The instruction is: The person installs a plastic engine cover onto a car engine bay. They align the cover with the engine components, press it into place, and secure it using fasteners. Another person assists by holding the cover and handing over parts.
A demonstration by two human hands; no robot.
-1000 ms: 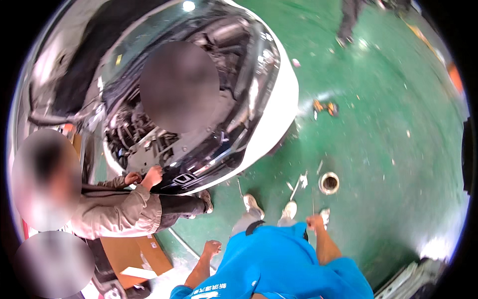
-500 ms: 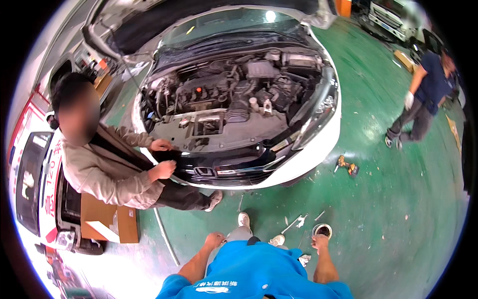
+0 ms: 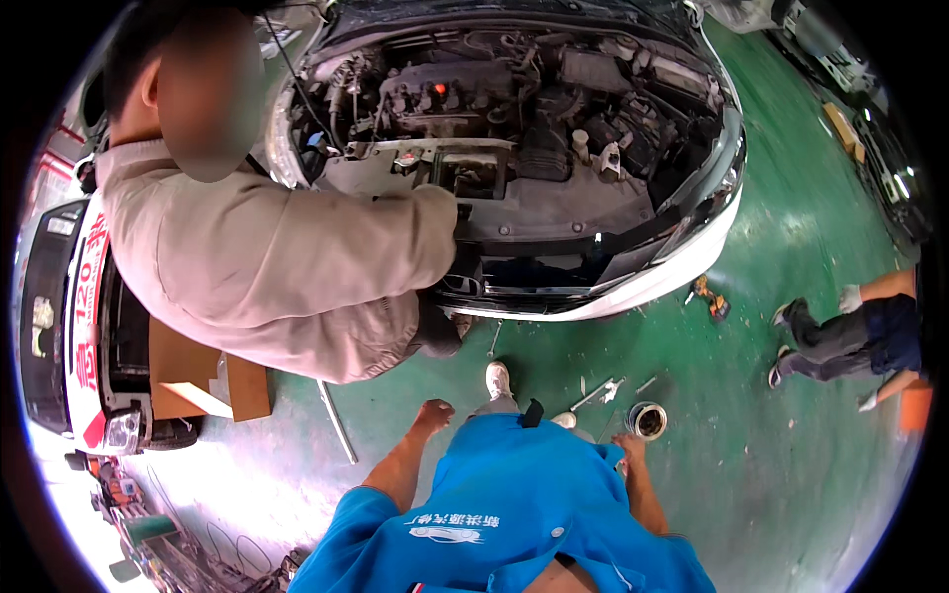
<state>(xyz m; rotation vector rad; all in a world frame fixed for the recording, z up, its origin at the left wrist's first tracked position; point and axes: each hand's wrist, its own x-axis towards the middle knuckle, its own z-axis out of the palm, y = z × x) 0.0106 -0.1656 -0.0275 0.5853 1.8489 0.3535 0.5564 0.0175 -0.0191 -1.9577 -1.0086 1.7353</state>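
Note:
My left hand (image 3: 432,416) hangs beside my blue shirt over the green floor, fingers loosely bent and apart, with nothing seen in it. On the other side, my right hand (image 3: 631,451) is next to a round, pale-rimmed container (image 3: 634,429) with a dark inside. Its fingers are small and partly hidden, so I cannot tell whether they grip anything. Ahead stands a white car with its engine bay (image 3: 445,109) uncovered. A person in a beige jacket (image 3: 267,247) leans over its front, hands hidden from view.
A cordless drill (image 3: 711,298) and a metal bar tool (image 3: 591,394) lie on the floor. At left are a cardboard box (image 3: 252,385), a long pale rod (image 3: 336,423) and a white vehicle (image 3: 94,326). Another person in dark clothes (image 3: 840,341) is at the right.
The view has shifted, so the car and floor tools sit higher. The person in beige has leaned in over the car's front. My right hand now appears lower left of the container's rim.

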